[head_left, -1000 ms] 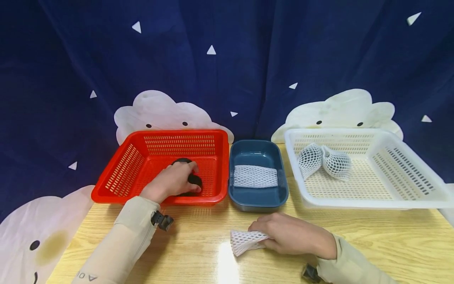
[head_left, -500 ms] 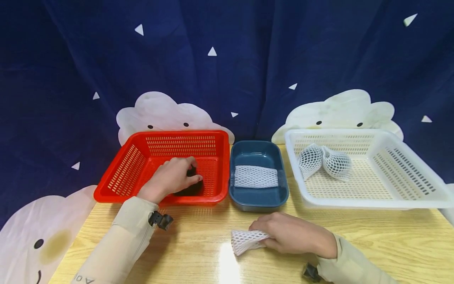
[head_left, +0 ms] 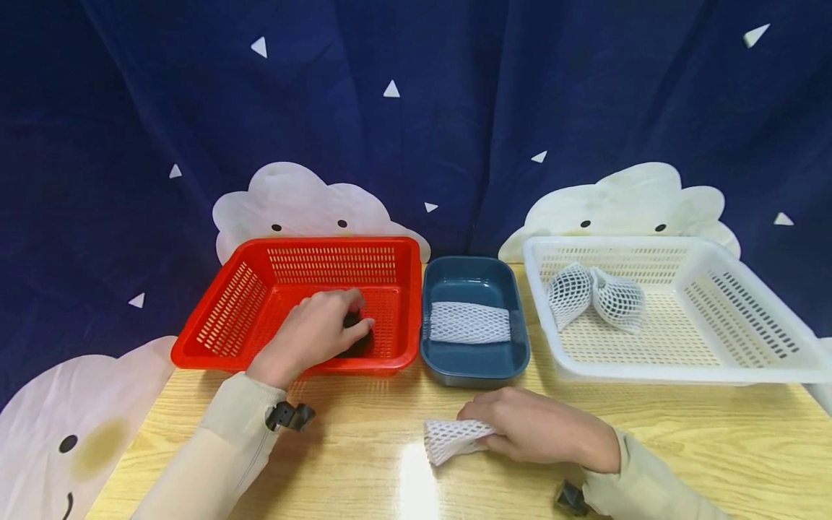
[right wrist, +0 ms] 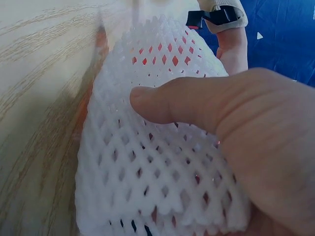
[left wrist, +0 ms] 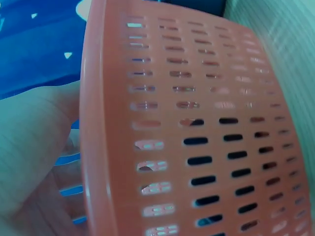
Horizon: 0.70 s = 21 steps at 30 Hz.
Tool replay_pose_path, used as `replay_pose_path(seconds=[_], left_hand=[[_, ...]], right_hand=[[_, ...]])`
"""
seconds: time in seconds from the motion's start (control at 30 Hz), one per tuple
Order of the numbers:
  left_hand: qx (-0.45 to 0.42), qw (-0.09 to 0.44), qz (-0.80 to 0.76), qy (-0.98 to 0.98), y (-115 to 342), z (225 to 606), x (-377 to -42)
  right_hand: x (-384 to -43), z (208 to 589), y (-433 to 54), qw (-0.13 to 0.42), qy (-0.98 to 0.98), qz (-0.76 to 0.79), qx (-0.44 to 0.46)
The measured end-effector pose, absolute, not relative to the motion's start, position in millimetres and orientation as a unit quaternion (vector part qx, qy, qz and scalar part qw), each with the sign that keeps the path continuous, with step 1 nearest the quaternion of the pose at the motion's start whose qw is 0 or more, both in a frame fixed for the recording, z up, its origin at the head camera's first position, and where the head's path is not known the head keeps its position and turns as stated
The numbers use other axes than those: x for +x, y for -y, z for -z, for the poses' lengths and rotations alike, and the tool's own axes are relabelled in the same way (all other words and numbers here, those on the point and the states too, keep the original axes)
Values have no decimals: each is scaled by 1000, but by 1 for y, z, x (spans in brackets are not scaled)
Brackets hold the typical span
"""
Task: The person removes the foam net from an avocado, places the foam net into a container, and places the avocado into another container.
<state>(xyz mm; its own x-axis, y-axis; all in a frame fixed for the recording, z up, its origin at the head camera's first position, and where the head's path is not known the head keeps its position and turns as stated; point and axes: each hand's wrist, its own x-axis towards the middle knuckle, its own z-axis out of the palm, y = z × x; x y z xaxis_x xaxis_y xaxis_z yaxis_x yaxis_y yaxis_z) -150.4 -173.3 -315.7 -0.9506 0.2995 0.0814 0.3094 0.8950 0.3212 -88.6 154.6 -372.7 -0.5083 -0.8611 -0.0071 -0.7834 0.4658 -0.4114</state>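
Note:
My left hand (head_left: 312, 328) reaches into the red basket (head_left: 195, 354), its fingers and thumb curved round a dark, roundish object (head_left: 360, 347), mostly hidden beneath the hand. Through the slots in the left wrist view, dark patches show behind the basket wall (left wrist: 118, 147). Over the table's front part, my right hand (head_left: 533, 430) pinches a white foam net sleeve (head_left: 448, 440). Its thumb (right wrist: 157, 103) lies across the mesh in the right wrist view, and the sleeve's end spreads out toward the left in the head view.
A blue dish (head_left: 477, 368) between the baskets holds more flat foam net sleeves (head_left: 469, 323). On the right, a white basket (head_left: 650, 372) contains two net-wrapped round things (head_left: 617, 297). A dark blue curtain (head_left: 455, 108) hangs behind the wooden table (head_left: 351, 462).
My left hand has shifted its hold on the dark object, thumb and fingers lifting slightly, and less of the object shows now. The right hand stays in place with the foam net sleeve.

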Motion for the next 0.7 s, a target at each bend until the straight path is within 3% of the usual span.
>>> replay_pose_path(seconds=[0.7], left_hand=[[-213,99,179,956,151,318,-118]], right_hand=[[-90,367,-157,96,-852,186,-479]])
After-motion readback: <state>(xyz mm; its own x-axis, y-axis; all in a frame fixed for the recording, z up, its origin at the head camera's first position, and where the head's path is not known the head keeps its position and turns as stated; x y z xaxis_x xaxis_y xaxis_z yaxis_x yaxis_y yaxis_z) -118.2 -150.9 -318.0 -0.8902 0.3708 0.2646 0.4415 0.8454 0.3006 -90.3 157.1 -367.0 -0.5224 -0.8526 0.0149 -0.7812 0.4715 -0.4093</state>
